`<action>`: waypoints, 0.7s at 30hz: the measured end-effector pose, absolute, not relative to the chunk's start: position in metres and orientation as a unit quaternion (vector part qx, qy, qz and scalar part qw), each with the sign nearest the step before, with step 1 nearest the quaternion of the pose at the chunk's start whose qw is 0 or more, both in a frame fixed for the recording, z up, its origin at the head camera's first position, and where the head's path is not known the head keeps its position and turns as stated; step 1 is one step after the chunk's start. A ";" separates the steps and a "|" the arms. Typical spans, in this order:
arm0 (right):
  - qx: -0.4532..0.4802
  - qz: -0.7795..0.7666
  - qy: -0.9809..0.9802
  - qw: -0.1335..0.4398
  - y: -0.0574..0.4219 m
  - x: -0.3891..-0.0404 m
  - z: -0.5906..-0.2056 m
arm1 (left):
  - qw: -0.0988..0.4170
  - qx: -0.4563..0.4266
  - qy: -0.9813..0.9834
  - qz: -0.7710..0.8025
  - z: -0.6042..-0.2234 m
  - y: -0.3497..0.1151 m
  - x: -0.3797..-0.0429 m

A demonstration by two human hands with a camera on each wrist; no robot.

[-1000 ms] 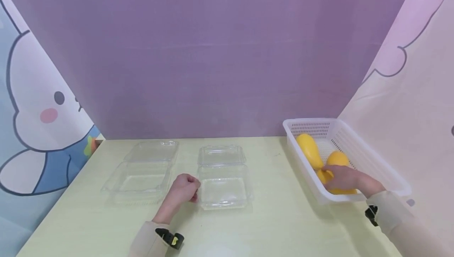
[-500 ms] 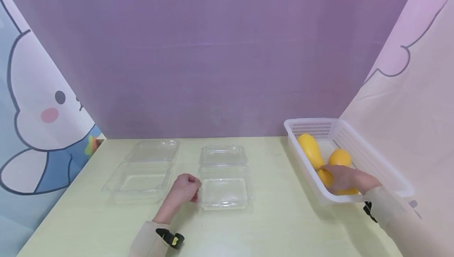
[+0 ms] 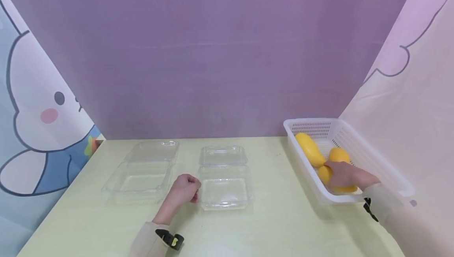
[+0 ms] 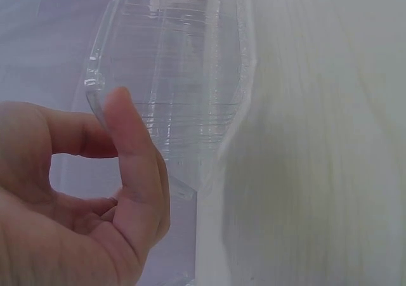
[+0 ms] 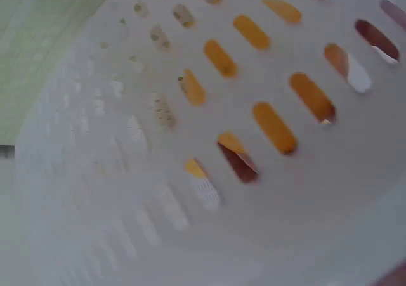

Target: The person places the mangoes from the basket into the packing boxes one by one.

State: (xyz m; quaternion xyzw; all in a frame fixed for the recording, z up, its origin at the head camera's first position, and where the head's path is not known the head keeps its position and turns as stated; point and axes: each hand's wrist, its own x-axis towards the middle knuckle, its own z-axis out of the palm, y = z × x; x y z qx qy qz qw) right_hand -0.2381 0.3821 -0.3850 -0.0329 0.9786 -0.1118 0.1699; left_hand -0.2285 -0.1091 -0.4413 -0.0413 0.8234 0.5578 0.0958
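Note:
In the head view my left hand (image 3: 185, 189) is at the left edge of the nearer clear plastic clamshell box (image 3: 225, 192), which lies with its lid open. The left wrist view shows that thumb and index finger pinching the box's rim (image 4: 95, 83). My right hand (image 3: 345, 177) reaches down into a white plastic basket (image 3: 376, 166) at the right and grips a yellow mango (image 3: 324, 174), which shows on both sides of the hand. Its fingertips are hidden. Beside it lie another mango (image 3: 308, 148) and a rounded yellow fruit (image 3: 338, 155). The right wrist view is filled by the slotted basket wall (image 5: 190, 235).
A second, larger clear clamshell box (image 3: 142, 180) lies with its lid back at the left of the pale table (image 3: 269, 225). A purple backdrop (image 3: 213, 60) rises behind the table, and printed panels stand at both sides.
My right hand has shifted slightly within the basket, and the fruits beside it have moved a little. The left hand and both boxes have stayed in place.

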 end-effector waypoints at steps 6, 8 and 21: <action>-0.037 -0.118 0.979 0.162 0.379 -0.237 -0.376 | 0.095 -0.040 0.823 0.559 -0.441 -0.109 -0.228; -0.040 -0.128 0.978 0.161 0.377 -0.237 -0.373 | 0.096 -0.040 0.824 0.558 -0.441 -0.109 -0.228; -0.054 -0.198 0.972 0.117 0.374 -0.233 -0.360 | 0.096 -0.041 0.826 0.555 -0.440 -0.109 -0.229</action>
